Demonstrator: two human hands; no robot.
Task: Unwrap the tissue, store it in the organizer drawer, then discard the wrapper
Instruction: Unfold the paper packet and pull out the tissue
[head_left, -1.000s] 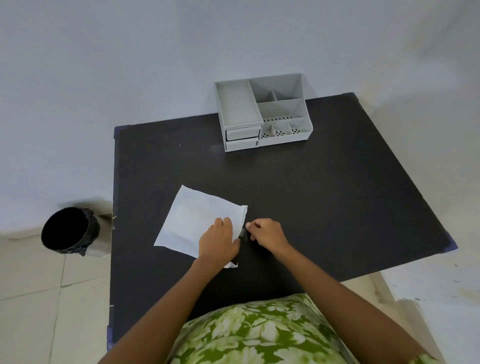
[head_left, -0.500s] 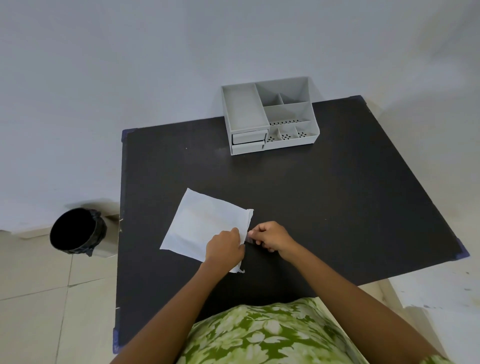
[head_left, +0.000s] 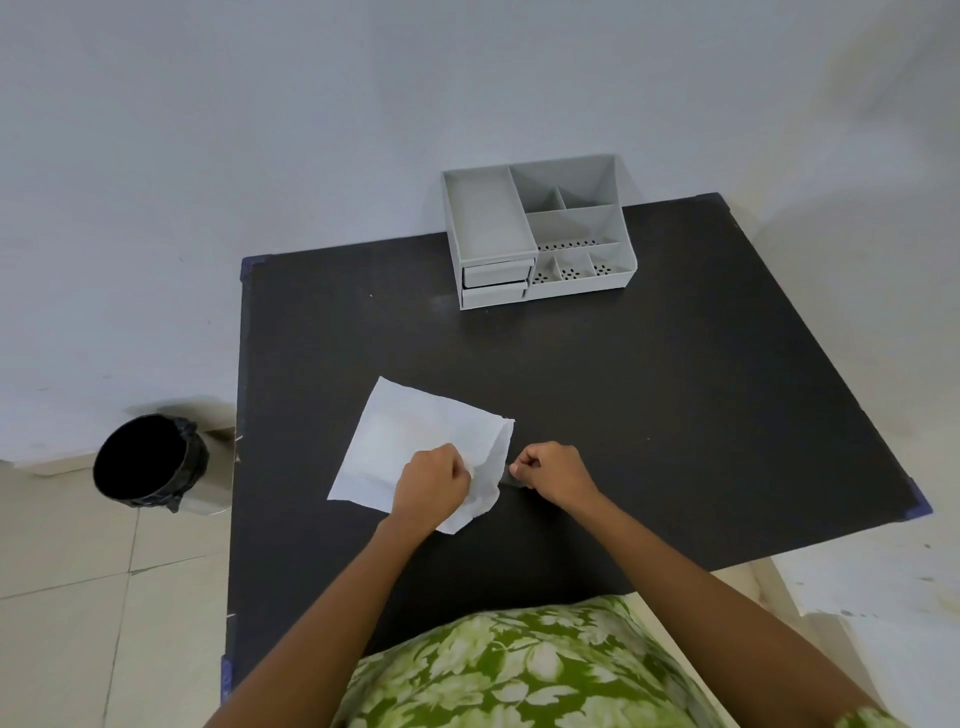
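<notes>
A white square tissue (head_left: 410, 447) in a thin clear wrapper lies flat on the black table (head_left: 675, 395), near its front middle. My left hand (head_left: 431, 486) is fisted on the tissue's near right part, and the paper is crumpled there. Just right of the tissue's edge, my right hand (head_left: 553, 473) pinches a greyish clear strip of wrapper (head_left: 506, 477). The grey organizer (head_left: 571, 228) stands at the table's far edge. Its two small drawers (head_left: 497, 283) on the front left are closed.
A black-lined round bin (head_left: 148, 460) stands on the tiled floor left of the table. A pale wall rises right behind the organizer. The table's right half is bare black surface. My green floral clothing fills the bottom of the view.
My left hand went from lying flat on the tissue to a fist that bunches its right edge. My right hand has drawn slightly right, away from the tissue. The view has shifted a little.
</notes>
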